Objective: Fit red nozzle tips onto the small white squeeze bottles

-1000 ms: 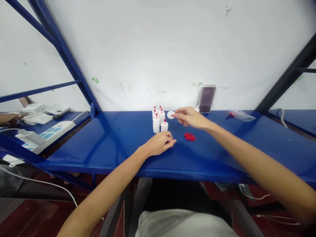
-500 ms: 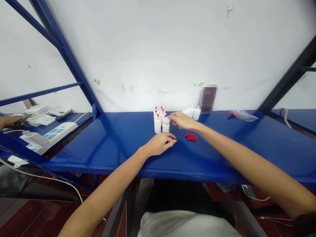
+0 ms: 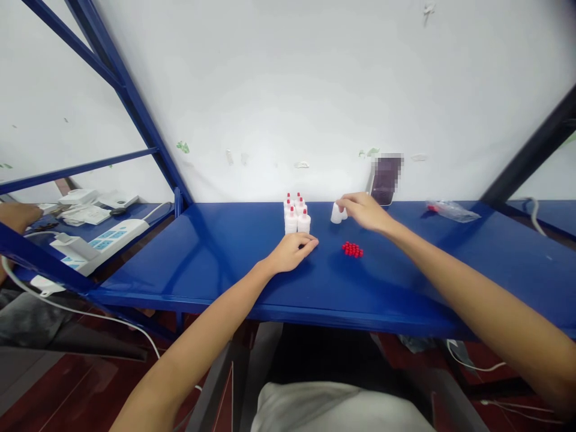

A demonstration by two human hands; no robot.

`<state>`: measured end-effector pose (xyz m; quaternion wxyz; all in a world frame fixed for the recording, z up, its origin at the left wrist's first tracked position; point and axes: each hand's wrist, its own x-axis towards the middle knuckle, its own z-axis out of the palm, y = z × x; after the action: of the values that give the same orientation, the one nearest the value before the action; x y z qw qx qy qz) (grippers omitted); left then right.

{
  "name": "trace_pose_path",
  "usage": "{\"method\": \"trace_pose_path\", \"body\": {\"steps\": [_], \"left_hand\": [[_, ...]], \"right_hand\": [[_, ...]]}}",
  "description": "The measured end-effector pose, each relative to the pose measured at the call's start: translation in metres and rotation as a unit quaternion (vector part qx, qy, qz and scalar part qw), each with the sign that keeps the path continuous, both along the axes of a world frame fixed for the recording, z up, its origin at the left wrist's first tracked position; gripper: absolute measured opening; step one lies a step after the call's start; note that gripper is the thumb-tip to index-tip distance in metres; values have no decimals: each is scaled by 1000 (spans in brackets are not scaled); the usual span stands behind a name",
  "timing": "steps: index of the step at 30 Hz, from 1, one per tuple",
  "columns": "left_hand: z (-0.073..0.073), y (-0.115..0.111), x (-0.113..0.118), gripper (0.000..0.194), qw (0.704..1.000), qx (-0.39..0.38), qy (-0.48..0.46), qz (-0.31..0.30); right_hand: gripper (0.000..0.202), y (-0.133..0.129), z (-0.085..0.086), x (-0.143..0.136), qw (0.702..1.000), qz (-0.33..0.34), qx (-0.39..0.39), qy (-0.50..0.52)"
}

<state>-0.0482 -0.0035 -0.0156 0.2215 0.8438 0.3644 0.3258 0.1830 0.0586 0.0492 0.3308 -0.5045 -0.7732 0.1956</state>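
Tabletop [image 3: 220, 258]: bottle [image 3: 335, 216] seemingly below right grip [image 3: 363, 211]

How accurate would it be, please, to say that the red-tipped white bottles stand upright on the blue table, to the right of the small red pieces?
Not quite: the side is wrong. In the head view, the red-tipped white bottles stand upright on the blue table, to the left of the small red pieces.

Over the blue table [image 3: 216, 252], one could pass between the capped bottles [image 3: 297, 222] and the white bottles [image 3: 336, 215]. The left hand [image 3: 290, 252] obstructs the capped ones from near; behind the right hand [image 3: 363, 211], the room is difficult to judge.
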Motion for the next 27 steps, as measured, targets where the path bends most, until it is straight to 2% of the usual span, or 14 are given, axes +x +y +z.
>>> {"method": "trace_pose_path", "body": {"steps": [3,6,12,16,19,22,25,27], "left_hand": [[0,8,-2,54,997,-57,-45,16],[-4,19,-4,55,988,-116,-91,41],[-11,30,-6,57,973,-173,-148,40],[-8,27,-5,57,980,-148,-128,33],[-5,20,-3,56,988,-110,-95,47],[-2,9,1,59,992,-71,-77,63],[8,1,9,64,991,-11,-114,75],[19,0,17,64,985,35,-152,68]], "right_hand": [[30,6,-4,20,998,-52,16,26],[25,12,-15,27,995,-88,30,36],[50,22,-38,18,997,-65,39,-24],[51,23,-41,15,998,-52,12,-39],[42,20,-42,14,999,-32,28,-23],[35,16,-45,10,998,15,61,18],[31,12,-48,5,993,49,77,71],[31,9,-48,0,991,79,29,107]]}}
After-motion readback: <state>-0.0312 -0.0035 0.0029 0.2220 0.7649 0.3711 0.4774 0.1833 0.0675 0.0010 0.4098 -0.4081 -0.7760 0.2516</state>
